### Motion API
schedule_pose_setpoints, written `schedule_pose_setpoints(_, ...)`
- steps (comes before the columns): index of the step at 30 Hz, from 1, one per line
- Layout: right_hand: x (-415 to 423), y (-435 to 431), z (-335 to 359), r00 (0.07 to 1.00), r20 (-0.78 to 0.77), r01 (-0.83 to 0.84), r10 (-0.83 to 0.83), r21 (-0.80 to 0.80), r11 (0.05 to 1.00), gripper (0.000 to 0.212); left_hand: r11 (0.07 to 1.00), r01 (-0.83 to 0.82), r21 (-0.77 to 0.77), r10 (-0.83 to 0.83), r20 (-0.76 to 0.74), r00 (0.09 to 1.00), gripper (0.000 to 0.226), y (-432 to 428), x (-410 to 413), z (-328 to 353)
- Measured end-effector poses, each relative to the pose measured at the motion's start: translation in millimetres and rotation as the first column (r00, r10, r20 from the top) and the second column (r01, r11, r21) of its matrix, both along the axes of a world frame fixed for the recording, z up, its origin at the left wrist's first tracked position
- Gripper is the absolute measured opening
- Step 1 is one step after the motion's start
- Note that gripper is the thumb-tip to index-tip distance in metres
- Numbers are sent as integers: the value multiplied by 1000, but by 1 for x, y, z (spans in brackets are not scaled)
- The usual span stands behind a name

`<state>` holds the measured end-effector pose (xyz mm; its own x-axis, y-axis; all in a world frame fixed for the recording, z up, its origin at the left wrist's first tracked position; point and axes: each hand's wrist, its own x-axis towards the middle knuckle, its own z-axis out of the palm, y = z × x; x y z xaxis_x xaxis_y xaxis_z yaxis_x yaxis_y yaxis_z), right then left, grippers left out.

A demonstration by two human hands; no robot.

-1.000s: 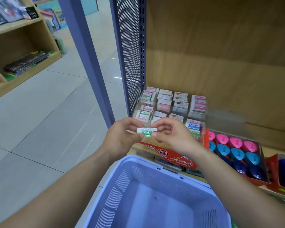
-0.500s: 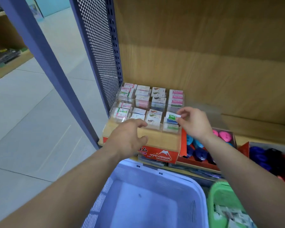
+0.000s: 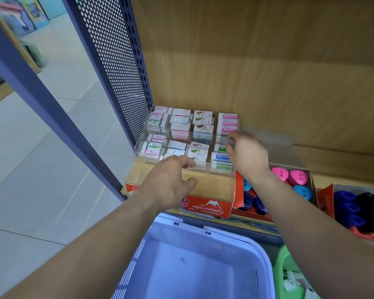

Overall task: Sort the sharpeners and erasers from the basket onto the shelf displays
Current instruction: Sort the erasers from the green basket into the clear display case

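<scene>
My right hand (image 3: 245, 153) curls by the green eraser (image 3: 220, 148) in the tray's (image 3: 141, 145) right row, mid-frame. It lies sideways, just left of my fingers; pinched or free, I cannot tell. My left hand (image 3: 171, 180) hangs loose, empty.

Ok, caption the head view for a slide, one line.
Left hand hovers before, right hand reaches over, the clear plastic tray of boxed erasers, above a lilac plastic basket.

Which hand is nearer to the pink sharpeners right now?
Right. The right hand is over the right column of the eraser display, just left of the pink sharpeners; the left hand hovers farther left at the display's front edge.
</scene>
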<state>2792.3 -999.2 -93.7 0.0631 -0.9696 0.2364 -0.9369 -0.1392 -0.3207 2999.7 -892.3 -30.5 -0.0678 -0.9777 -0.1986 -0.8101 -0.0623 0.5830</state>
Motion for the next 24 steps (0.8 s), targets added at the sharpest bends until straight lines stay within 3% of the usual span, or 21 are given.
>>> schedule_pose_setpoints(4,-25,49,23,986,165,-39,34,27,999,23,997,69,40,-66,-61,996,31,9,-20,3)
schedule_pose_setpoints(9,-96,156,38,991,115,-95,73,194,976,21,936,333,113,-335,1,942,25,51,-77,6)
schedule_pose_setpoints(15,-218,264,17,1000,10,-7,3,501,865,33,748,645,157,-661,267,701,32,120,-157,-9)
schedule_pose_setpoints(20,-295,318,-33,995,-55,99,-84,680,726,50,696,670,258,-717,216,662,44,168,-229,-61)
schedule_pose_setpoints(24,-333,327,-77,990,-55,124,-127,761,637,69,721,591,362,-677,186,712,64,186,-280,-117)
